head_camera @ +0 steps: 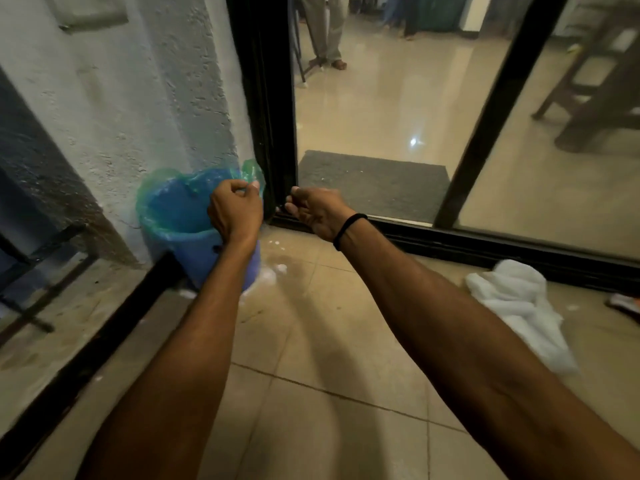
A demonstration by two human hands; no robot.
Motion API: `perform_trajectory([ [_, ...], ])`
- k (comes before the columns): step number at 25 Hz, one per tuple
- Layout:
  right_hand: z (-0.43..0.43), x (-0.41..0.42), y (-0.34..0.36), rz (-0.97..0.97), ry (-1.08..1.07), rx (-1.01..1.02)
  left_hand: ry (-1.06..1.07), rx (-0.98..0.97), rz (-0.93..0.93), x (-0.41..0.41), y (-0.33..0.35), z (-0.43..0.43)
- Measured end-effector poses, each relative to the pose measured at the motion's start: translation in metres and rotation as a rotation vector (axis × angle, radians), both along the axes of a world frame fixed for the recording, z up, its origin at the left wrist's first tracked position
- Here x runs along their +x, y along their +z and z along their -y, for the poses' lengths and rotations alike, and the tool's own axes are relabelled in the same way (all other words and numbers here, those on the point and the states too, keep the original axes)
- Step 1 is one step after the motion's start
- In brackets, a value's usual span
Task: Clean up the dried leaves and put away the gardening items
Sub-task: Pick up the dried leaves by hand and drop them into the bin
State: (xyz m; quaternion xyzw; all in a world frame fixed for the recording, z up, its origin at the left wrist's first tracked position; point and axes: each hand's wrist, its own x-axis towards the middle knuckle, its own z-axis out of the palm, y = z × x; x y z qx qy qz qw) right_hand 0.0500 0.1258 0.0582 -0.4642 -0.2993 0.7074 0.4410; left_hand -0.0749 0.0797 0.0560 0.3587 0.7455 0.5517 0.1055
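A blue bin (194,251) stands on the floor against the white wall, beside the black door frame. A green plastic liner (152,188) hangs over its rim. My left hand (235,213) is over the bin's right rim and pinches a flap of the liner between thumb and fingers. My right hand (318,213) hovers just right of the bin near the door frame's foot, fingers curled; I see nothing in it. A black band circles my right wrist. The inside of the bin is mostly hidden.
A white cloth (516,306) lies crumpled on the tiled floor at the right. A black sliding door frame (273,109) and glass panel stand ahead, with a grey doormat (374,183) beyond. A person's legs (325,29) stand far inside. A black rail (86,358) runs along the left.
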Motion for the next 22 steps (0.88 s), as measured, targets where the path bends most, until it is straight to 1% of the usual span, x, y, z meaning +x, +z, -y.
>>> perform_trajectory([
  [3, 0.01, 0.093, -0.002, 0.07, -0.184, -0.004, -0.185, 0.036, 0.056, 0.087, -0.003, -0.018],
  [5, 0.023, 0.169, -0.001, 0.134, -0.337, -0.003, -0.319, 0.051, 0.078, 0.159, -0.009, -0.026],
  [9, 0.065, 0.337, 0.002, 0.283, -0.672, 0.002, -0.683, -0.026, 0.044, 0.31, -0.014, -0.008],
  [13, 0.134, 0.487, -0.005, 0.43, -0.902, -0.054, -1.004, -0.066, -0.103, 0.449, -0.014, 0.032],
  [16, 0.2, 0.585, -0.021, 0.542, -1.032, -0.118, -1.206, -0.05, -0.181, 0.554, -0.024, 0.073],
  [19, 0.28, 0.682, -0.052, 0.684, -1.153, -0.27, -1.378, -0.099, -0.286, 0.652, -0.046, 0.124],
  [22, 0.353, 0.755, -0.097, 0.788, -1.189, -0.453, -1.583, -0.163, -0.402, 0.733, -0.08, 0.164],
])
